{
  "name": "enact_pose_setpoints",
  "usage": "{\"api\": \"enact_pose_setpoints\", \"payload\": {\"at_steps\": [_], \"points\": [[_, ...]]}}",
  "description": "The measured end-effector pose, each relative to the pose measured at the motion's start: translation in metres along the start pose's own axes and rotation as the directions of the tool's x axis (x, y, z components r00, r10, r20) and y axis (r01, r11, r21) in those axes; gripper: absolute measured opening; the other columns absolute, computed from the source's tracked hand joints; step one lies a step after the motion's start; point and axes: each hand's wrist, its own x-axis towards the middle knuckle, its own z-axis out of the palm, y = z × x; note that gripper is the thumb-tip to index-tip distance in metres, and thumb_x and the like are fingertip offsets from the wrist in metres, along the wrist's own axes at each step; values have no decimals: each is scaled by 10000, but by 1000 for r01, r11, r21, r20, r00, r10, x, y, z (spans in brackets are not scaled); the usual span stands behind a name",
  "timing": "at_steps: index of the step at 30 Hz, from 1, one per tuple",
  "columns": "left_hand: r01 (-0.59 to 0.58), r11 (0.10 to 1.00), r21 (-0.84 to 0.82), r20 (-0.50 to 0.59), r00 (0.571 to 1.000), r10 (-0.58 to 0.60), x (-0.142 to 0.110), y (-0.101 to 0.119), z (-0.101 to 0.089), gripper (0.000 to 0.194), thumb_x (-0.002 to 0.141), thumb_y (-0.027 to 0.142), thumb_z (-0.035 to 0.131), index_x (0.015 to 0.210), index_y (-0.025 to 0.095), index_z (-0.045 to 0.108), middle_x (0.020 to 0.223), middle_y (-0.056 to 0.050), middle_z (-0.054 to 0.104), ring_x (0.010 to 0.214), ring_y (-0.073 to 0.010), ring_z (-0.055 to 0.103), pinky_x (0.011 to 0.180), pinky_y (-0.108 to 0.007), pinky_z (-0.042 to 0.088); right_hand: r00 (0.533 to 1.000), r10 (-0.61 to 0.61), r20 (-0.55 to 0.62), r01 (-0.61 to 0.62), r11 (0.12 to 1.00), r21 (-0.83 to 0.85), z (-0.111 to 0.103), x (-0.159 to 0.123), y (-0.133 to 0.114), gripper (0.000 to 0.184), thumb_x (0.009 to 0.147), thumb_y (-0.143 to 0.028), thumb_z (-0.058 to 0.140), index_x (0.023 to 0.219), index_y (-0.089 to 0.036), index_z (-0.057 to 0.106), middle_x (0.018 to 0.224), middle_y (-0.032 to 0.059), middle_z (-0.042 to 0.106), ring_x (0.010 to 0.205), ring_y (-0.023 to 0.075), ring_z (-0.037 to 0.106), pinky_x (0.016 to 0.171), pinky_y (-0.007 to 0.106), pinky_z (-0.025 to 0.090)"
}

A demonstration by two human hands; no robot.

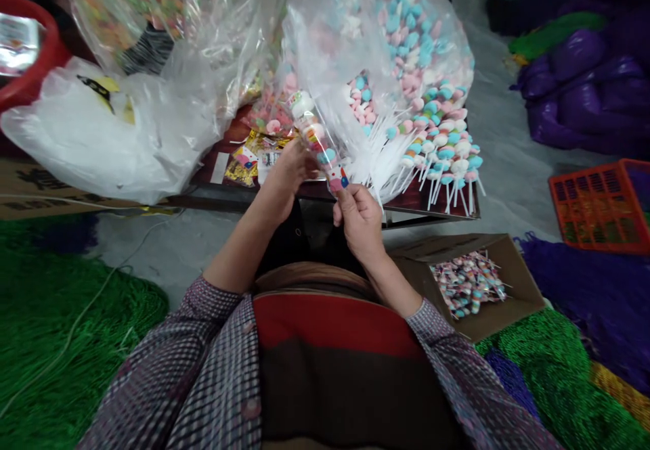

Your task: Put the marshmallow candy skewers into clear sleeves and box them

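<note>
Both hands hold one candy skewer in a clear printed sleeve (317, 140), tilted up and to the left over the dark table's (431, 208) front edge. My left hand (287, 169) is closed on its middle from the left. Pinching the sleeve's lower printed end is my right hand (358, 218). Just behind lies a big clear bag of pink, blue and white candy skewers (421, 91), white sticks pointing toward me. A few printed wrappers (248, 160) lie on the table left of my left hand.
A cardboard box (508, 271) with wrapped skewers sits at the lower right. Clear bags of mixed sweets (152, 3) and a white plastic bag (96, 132) fill the left of the table. An orange crate (602, 206), purple bags and green and purple bead heaps surround me.
</note>
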Motion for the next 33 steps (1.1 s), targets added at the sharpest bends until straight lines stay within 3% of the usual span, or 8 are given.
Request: {"api": "enact_pose_setpoints", "payload": {"at_steps": [5,13,20,23,26,30,32,33], "points": [[123,974,-189,184,979,-88,-4,-5,24,412,784,332,816,1114,210,603,638,46,604,698,-138,637,536,-198,457,1000,-6,17,6,1000,2,5,-3,4,359,944,-576,588,840,-233,566,514,-107,484,438,67,439,486,221,380],[314,926,-210,129,948,-293,-11,-20,27,462,839,362,745,1247,201,602,525,90,505,433,-108,531,311,-175,302,1000,-5,-9,5,999,41,13,-6,11,394,953,-555,595,745,-224,544,510,-88,512,463,73,468,527,232,415],[320,933,-163,171,941,-293,-3,-25,15,189,909,374,667,905,185,669,620,19,620,555,-110,624,531,-213,493,974,114,196,-102,992,-70,-22,5,-12,395,901,-576,655,751,-212,660,569,-36,626,488,88,562,520,238,489],[273,945,-180,211,949,-234,-8,-18,15,253,892,353,685,707,187,637,602,-2,618,698,-142,678,703,-258,550,999,29,43,-25,996,-90,-54,17,-26,281,884,-510,713,888,-231,746,680,-14,706,589,106,641,621,262,547],[428,883,-194,494,820,-289,-23,-16,22,332,810,459,774,670,193,633,509,26,518,579,-155,636,663,-299,549,999,-29,26,27,997,76,-68,29,-32,414,822,-584,743,1112,-289,712,963,40,780,808,174,734,744,351,610],[718,682,-140,825,466,-321,-42,-24,33,455,746,566,807,642,197,563,457,82,364,410,-114,482,553,-310,519,920,-26,391,-97,952,291,-53,31,-29,641,745,-733,705,1176,-261,657,1042,103,760,842,240,751,755,460,639],[716,691,-101,827,446,-342,-43,-28,33,471,760,574,789,634,205,523,463,92,335,400,-100,429,535,-308,511,922,-39,386,-87,949,304,-41,28,-25,562,789,-681,700,1154,-258,641,888,53,728,753,214,734,725,443,642],[666,741,-85,783,504,-364,-40,-30,32,461,782,565,768,640,211,509,470,93,333,402,-96,406,527,-302,503,942,-39,332,-60,957,283,-35,27,-21,504,816,-637,702,1147,-264,632,858,33,709,741,201,727,727,428,642]]}}
